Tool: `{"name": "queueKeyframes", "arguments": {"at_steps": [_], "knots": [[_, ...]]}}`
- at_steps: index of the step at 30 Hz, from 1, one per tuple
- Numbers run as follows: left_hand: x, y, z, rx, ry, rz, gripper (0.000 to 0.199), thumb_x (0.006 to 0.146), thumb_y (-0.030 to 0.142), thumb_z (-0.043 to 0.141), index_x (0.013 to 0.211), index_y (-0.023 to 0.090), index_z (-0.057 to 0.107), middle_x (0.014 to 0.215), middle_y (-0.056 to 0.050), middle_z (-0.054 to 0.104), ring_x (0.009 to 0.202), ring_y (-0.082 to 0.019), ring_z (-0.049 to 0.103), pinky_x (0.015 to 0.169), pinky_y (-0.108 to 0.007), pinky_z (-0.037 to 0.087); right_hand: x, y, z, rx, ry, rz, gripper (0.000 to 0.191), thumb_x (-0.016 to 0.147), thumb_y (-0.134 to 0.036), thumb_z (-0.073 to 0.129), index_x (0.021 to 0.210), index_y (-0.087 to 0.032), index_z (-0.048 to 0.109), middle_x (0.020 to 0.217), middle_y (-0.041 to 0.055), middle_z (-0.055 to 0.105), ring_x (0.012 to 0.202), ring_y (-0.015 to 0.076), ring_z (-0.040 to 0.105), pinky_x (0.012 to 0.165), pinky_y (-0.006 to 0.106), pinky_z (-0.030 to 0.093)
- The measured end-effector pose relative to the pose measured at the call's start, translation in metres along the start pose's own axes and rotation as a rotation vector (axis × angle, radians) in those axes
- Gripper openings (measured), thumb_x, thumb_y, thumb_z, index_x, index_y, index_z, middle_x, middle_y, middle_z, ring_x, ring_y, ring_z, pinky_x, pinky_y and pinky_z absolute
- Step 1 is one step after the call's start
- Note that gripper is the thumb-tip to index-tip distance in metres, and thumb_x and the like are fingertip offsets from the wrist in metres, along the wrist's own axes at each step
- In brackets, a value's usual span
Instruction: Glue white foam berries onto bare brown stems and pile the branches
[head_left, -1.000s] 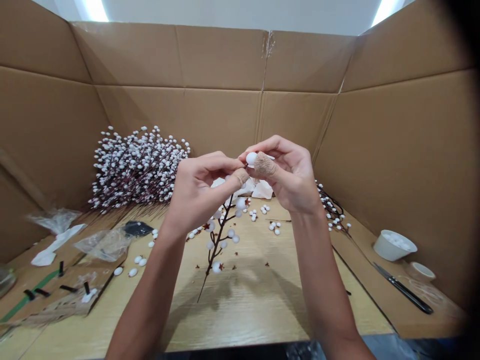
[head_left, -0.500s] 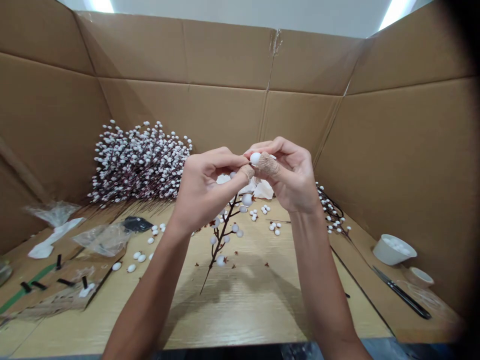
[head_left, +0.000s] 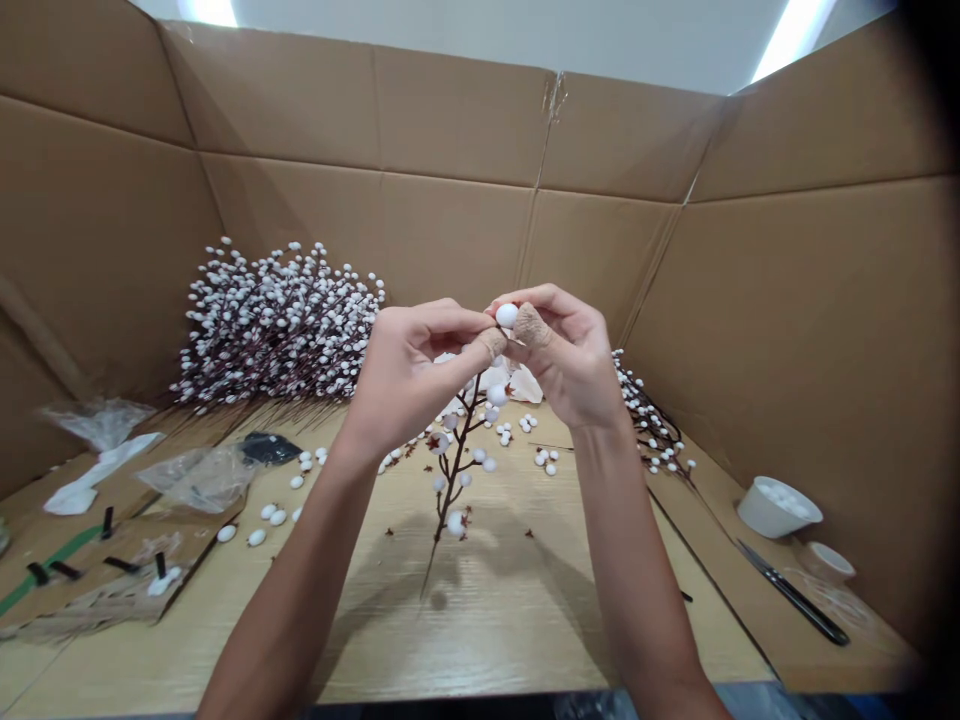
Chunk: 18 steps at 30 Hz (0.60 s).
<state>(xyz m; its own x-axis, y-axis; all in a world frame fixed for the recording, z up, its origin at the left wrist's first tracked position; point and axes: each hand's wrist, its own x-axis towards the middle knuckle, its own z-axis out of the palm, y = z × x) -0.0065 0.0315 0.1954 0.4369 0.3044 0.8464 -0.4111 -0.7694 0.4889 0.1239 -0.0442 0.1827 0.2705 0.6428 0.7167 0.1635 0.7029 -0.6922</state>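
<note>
You are pinching a light, easily dented foam ball (head_left: pixel 507 316) by its sides in your right hand (head_left: pixel 570 365), your left hand (head_left: pixel 412 385) closed just beside it.

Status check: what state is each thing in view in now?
Left hand: shut, pinching at the bead, thumb taped.
Right hand: shut, pinching the bead, thumb taped.
Round white foam bead: held up between both hands.
Dark beaded branch: slanting down below the hands.
Heap of white-beaded branches: piled against the cardboard wall.
White ceramic bowl: upright, holding white beads.
Black-handled steel knife: lying flat on cardboard sheet.
</note>
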Motion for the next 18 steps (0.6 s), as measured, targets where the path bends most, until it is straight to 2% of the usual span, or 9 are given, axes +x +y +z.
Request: {"name": "queueKeyframes", "arguments": {"at_steps": [4, 8, 11, 14, 16, 18], "knots": [[0.001, -0.001, -0.002, -0.088, 0.011, -0.063, 0.01, 0.073, 0.014, 0.068, 0.078, 0.018, 0.075, 0.071, -0.002, 0.07, 0.063, -0.012, 0.063, 0.055, -0.022, 0.051, 0.001, -0.001, -0.003, -0.036, -0.043, 0.027, 0.039, 0.079, -0.052, 0.06, 0.108, -0.026, 0.061, 0.106, 0.0036, 0.064, 0.101, 0.0184, 0.061, 0.086, 0.034, 0.053], [0.003, -0.006, -0.007, -0.117, 0.078, -0.094, 0.007, 0.071, 0.017, 0.07, 0.077, 0.016, 0.074, 0.071, -0.003, 0.071, 0.064, -0.013, 0.064, 0.058, -0.023, 0.054, 0.0, -0.009, -0.017, -0.063, -0.129, 0.061, 0.054, 0.082, -0.06, 0.048, 0.125, -0.028, 0.049, 0.118, 0.0059, 0.06, 0.109, 0.0215, 0.057, 0.092, 0.04, 0.05], [0.007, -0.012, -0.013, -0.103, 0.188, -0.105, 0.005, 0.069, 0.02, 0.072, 0.073, 0.016, 0.073, 0.07, -0.003, 0.071, 0.062, -0.012, 0.064, 0.059, -0.024, 0.054, -0.002, -0.008, -0.023, -0.172, -0.371, 0.245, 0.061, 0.077, -0.054, 0.061, 0.129, -0.026, 0.046, 0.117, 0.0079, 0.059, 0.101, 0.0193, 0.06, 0.085, 0.036, 0.053], [0.011, -0.021, -0.021, -0.104, 0.357, -0.067, 0.004, 0.07, 0.02, 0.071, 0.071, 0.017, 0.072, 0.068, -0.002, 0.069, 0.061, -0.011, 0.062, 0.059, -0.023, 0.053, -0.007, 0.014, -0.009, -0.437, -0.717, 0.541, 0.074, 0.062, -0.041, 0.079, 0.126, -0.021, 0.048, 0.101, 0.0078, 0.064, 0.077, 0.0146, 0.063, 0.064, 0.026, 0.054], [0.013, -0.026, -0.028, -0.116, 0.526, -0.025, 0.003, 0.072, 0.021, 0.07, 0.072, 0.019, 0.071, 0.067, 0.0, 0.068, 0.061, -0.01, 0.06, 0.059, -0.023, 0.051, -0.012, 0.038, 0.011, -0.479, -0.89, 0.687, 0.067, 0.058, -0.038, 0.081, 0.116, -0.015, 0.056, 0.083, 0.0055, 0.066, 0.064, 0.0128, 0.062, 0.056, 0.023, 0.051], [0.014, -0.031, -0.036, -0.132, 0.672, -0.001, 0.003, 0.073, 0.023, 0.07, 0.072, 0.021, 0.07, 0.067, 0.0, 0.067, 0.061, -0.01, 0.059, 0.059, -0.023, 0.05, -0.016, 0.06, 0.032, -0.35, -0.926, 0.761, 0.048, 0.064, -0.04, 0.076, 0.1, -0.012, 0.061, 0.068, 0.0017, 0.064, 0.053, 0.0103, 0.059, 0.051, 0.023, 0.05]]}}
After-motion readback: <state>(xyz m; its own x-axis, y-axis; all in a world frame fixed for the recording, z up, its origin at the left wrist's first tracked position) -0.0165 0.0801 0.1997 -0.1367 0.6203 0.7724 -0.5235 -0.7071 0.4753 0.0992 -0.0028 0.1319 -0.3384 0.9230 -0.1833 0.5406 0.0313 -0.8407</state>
